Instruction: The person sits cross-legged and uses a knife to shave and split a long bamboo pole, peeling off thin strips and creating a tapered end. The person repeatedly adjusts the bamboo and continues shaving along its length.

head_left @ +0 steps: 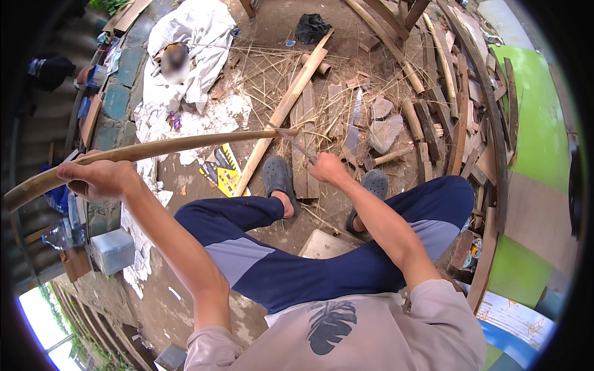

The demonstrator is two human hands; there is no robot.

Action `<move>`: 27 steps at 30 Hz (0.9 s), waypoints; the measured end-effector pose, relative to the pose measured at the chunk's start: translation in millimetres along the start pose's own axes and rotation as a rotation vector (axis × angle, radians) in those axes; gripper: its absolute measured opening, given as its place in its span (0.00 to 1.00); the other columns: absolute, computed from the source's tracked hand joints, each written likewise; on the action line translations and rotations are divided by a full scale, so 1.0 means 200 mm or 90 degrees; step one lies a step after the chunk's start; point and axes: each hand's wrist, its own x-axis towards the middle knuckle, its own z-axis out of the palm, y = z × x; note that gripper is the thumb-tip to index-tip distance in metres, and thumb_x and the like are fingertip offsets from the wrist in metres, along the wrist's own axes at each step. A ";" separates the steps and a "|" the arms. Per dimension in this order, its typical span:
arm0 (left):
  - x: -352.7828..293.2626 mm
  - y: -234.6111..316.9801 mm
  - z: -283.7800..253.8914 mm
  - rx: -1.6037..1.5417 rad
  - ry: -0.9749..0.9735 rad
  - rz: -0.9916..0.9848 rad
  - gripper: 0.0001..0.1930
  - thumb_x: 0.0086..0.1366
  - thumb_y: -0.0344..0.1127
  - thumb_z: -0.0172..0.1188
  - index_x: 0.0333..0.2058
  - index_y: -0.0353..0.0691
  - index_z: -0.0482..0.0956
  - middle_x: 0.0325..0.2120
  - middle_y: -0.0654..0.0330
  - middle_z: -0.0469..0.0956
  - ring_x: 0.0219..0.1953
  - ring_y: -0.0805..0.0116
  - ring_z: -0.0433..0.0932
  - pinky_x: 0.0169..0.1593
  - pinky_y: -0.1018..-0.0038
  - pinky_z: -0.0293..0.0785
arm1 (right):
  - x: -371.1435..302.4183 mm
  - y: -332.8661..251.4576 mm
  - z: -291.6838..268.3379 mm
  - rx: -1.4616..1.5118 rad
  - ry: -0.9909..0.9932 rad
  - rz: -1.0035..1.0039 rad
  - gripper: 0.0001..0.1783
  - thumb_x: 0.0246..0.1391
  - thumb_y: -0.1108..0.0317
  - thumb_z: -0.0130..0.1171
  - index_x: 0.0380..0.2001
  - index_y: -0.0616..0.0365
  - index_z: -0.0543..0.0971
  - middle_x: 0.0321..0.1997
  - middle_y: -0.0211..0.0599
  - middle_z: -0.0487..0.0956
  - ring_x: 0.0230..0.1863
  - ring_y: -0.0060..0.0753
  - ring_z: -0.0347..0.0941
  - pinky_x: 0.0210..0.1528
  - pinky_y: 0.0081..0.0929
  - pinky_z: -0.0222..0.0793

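My left hand [102,176] is wrapped round a long bamboo strip [185,142], which reaches across in front of me to the right. In my right hand [327,168] is the handle of a knife [296,144] with a narrow blade. The blade lies slantwise at the strip's right end and seems to touch it; the exact contact is too small to tell. Under that end, another long pale strip of bamboo [284,111] leans over boards [304,142] on the ground, between my feet.
Stones [387,133], a saw-like metal blade [354,127] and thin shavings [266,80] litter the ground ahead. Stacked timber [461,111] lines the right. At far left, a white cloth [207,25] bears a blurred orange-and-dark shape; a clear plastic box [113,252] stands nearer.
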 end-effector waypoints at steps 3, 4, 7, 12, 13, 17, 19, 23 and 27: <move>0.00 -0.02 0.04 0.012 0.005 0.009 0.32 0.65 0.58 0.59 0.50 0.31 0.71 0.36 0.57 0.73 0.33 0.66 0.75 0.37 0.69 0.76 | -0.03 -0.05 0.06 0.035 0.001 -0.085 0.21 0.49 0.55 0.56 0.34 0.66 0.82 0.36 0.65 0.80 0.41 0.61 0.78 0.48 0.48 0.72; -0.01 -0.01 0.05 0.018 0.005 0.010 0.33 0.64 0.60 0.59 0.50 0.31 0.70 0.37 0.56 0.72 0.36 0.66 0.74 0.38 0.70 0.76 | 0.01 0.00 0.10 0.053 0.018 -0.054 0.21 0.49 0.56 0.56 0.33 0.67 0.82 0.34 0.64 0.80 0.39 0.59 0.79 0.46 0.47 0.73; 0.01 -0.02 0.05 0.041 0.011 0.026 0.34 0.64 0.60 0.59 0.50 0.31 0.70 0.38 0.56 0.71 0.37 0.66 0.74 0.38 0.71 0.76 | 0.14 0.23 0.13 0.138 -0.083 0.151 0.19 0.46 0.62 0.53 0.27 0.73 0.80 0.22 0.56 0.80 0.27 0.51 0.81 0.33 0.43 0.76; -0.02 0.01 0.00 0.016 -0.001 -0.002 0.31 0.65 0.57 0.60 0.51 0.33 0.70 0.34 0.59 0.71 0.32 0.70 0.73 0.34 0.74 0.74 | 0.14 0.26 0.11 0.092 -0.109 0.129 0.17 0.46 0.64 0.54 0.29 0.71 0.81 0.21 0.53 0.79 0.19 0.44 0.79 0.23 0.38 0.74; 0.00 0.02 -0.03 0.020 0.005 0.008 0.30 0.65 0.57 0.60 0.50 0.33 0.70 0.33 0.60 0.71 0.31 0.70 0.73 0.33 0.74 0.74 | 0.07 0.14 0.08 0.115 -0.105 0.118 0.17 0.46 0.64 0.55 0.29 0.71 0.81 0.22 0.52 0.80 0.20 0.44 0.79 0.24 0.39 0.75; -0.01 0.02 0.01 -0.012 -0.002 0.005 0.29 0.66 0.57 0.58 0.50 0.34 0.69 0.30 0.62 0.69 0.29 0.71 0.72 0.31 0.74 0.73 | 0.09 0.07 0.14 0.057 0.017 -0.050 0.16 0.46 0.65 0.54 0.29 0.71 0.80 0.24 0.55 0.80 0.23 0.45 0.80 0.26 0.41 0.76; -0.02 0.03 -0.02 -0.011 -0.005 -0.019 0.30 0.67 0.57 0.57 0.51 0.35 0.68 0.30 0.62 0.68 0.29 0.72 0.72 0.31 0.74 0.73 | 0.09 0.09 0.17 0.111 -0.004 -0.027 0.16 0.46 0.64 0.54 0.25 0.72 0.79 0.22 0.54 0.79 0.21 0.45 0.79 0.24 0.40 0.74; -0.05 0.07 -0.09 -0.002 -0.009 -0.040 0.30 0.68 0.59 0.54 0.53 0.36 0.65 0.28 0.63 0.67 0.28 0.72 0.71 0.31 0.74 0.73 | 0.08 0.29 0.13 0.203 -0.139 0.110 0.17 0.51 0.63 0.53 0.20 0.69 0.76 0.16 0.43 0.77 0.15 0.38 0.74 0.19 0.33 0.70; -0.05 0.06 -0.18 -0.026 -0.072 -0.044 0.27 0.68 0.60 0.53 0.47 0.39 0.66 0.28 0.63 0.66 0.25 0.75 0.69 0.27 0.77 0.68 | 0.07 0.29 0.02 0.652 -0.265 0.261 0.14 0.58 0.62 0.53 0.22 0.57 0.69 0.13 0.29 0.68 0.10 0.26 0.63 0.13 0.27 0.64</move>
